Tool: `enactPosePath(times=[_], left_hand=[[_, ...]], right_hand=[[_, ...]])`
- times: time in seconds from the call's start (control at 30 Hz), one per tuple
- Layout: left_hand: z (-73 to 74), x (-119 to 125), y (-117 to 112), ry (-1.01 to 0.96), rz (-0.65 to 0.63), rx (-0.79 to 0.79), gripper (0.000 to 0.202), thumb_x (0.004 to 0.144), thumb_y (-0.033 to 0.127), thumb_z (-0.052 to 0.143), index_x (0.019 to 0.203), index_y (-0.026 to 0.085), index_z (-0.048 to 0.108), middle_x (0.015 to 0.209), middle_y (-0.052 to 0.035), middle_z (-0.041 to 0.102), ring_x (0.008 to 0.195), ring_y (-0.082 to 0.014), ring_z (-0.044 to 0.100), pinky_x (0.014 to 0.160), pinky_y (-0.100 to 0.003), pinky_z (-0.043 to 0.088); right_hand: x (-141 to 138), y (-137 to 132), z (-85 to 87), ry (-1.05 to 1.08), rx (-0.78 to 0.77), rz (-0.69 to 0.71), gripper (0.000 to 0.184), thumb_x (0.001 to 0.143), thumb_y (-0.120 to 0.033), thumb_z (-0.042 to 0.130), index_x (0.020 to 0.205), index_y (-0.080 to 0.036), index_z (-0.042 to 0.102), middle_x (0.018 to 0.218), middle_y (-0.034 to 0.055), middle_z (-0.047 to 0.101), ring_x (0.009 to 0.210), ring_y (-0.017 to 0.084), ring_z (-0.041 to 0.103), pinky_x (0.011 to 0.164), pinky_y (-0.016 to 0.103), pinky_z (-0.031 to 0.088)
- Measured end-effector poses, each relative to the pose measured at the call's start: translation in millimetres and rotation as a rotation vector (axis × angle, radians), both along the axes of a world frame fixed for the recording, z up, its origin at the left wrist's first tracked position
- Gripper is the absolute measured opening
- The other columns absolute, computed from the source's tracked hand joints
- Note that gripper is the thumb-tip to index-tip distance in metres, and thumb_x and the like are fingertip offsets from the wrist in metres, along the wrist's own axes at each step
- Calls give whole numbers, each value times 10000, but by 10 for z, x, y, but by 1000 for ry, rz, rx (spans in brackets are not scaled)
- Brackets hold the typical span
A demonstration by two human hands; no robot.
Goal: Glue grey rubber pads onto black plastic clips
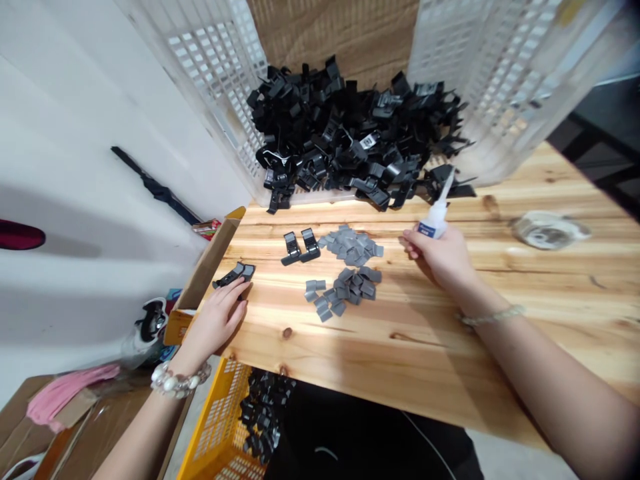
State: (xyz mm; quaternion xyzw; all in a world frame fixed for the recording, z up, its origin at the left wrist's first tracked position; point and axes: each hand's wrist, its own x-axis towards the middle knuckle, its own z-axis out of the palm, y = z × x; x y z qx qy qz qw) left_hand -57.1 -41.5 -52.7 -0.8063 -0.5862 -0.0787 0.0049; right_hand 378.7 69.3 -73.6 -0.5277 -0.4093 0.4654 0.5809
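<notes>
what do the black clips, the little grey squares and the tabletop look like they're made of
Black clips: likely moulded plastic, slightly glossy with highlights. Small grey squares: matte, maybe foam or rubber pads; unclear. Tabletop: pale wood planks, grain and knots visible, smooth finish.

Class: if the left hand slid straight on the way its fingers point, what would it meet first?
The left hand would meet the small black clip lying just ahead of its fingertips; they may already touch.
</notes>
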Motion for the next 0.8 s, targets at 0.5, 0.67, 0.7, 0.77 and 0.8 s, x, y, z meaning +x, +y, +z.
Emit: enactPosePath(times=[0.5, 0.67, 0.7, 0.77, 0.8], left_hand=[[165, 501, 7, 89, 113, -127, 455, 975, 354, 401, 1376, 171, 515, 1485, -110, 501, 1353, -282, 485, 1120, -495, 403], [231, 618, 58, 151, 155, -110, 442, 970, 345, 410, 1341, 139, 536, 1461, -141, 521, 1331, -311, 504, 1099, -493, 425], [262, 675, 88, 177, 173, -86, 436, 968, 348, 417, 1332, 143, 542, 1450, -144, 531, 1312, -329, 516, 1086, -510, 430], [323, 833, 192, 203, 179, -21, 435, 965, 355, 430, 1334, 151, 537, 1417, -150, 558, 1271, -349, 539, 1061, -539, 437], [345, 932, 268, 191, 150, 5, 444, 966, 355, 432, 1351, 152, 521, 1407, -153, 563, 1264, -345, 540, 1060, -538, 437]], right_hand=[[-3, -16, 56, -103, -35, 0, 223, 694, -225, 702, 614, -192, 497, 521, -11, 541, 439, 84, 452, 439, 233, 367], [-3, -22, 91, -142, -64, 10, 250, 700, -219, 705, 605, -211, 474, 510, -13, 529, 449, 100, 458, 456, 250, 371], [-4, -24, 95, -149, -68, 10, 256, 699, -216, 707, 603, -215, 470, 505, -14, 522, 451, 103, 456, 455, 251, 367], [-2, -28, 97, -162, -74, 5, 261, 697, -213, 710, 603, -220, 467, 501, -15, 515, 453, 107, 453, 449, 253, 360], [-1, -30, 96, -166, -77, 2, 260, 696, -212, 711, 605, -222, 467, 505, -13, 516, 454, 109, 453, 446, 255, 358]])
